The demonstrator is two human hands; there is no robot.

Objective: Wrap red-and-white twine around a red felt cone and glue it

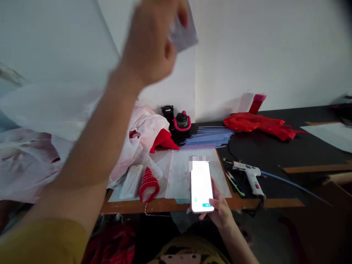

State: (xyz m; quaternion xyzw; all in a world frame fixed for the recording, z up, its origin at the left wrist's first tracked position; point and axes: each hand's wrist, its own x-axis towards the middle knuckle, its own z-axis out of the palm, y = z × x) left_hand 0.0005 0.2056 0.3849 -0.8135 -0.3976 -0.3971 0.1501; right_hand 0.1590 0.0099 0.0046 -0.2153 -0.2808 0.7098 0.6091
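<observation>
My left hand [154, 42] is raised high in front of the wall, blurred by motion, its fingers closed on a small greyish-white piece of paper [184, 38]. Lower down, my right hand [221, 211] holds a smartphone [201, 189] upright over the table's front edge. The phone's screen glows mostly white, and my thumb rests at its lower right corner. Left of the phone lies a small red knitted cone hat [149, 183] with white stitching and a cord. A white rectangular object [132, 181] is beside that hat.
A white glue gun [251, 176] lies at right, with green-handled snips [235, 184] next to it. Bluish glue sticks [209, 137] are piled behind. A red plastic bag [258, 124], a black bottle [167, 114] and white plastic bags [148, 121] stand or lie further back.
</observation>
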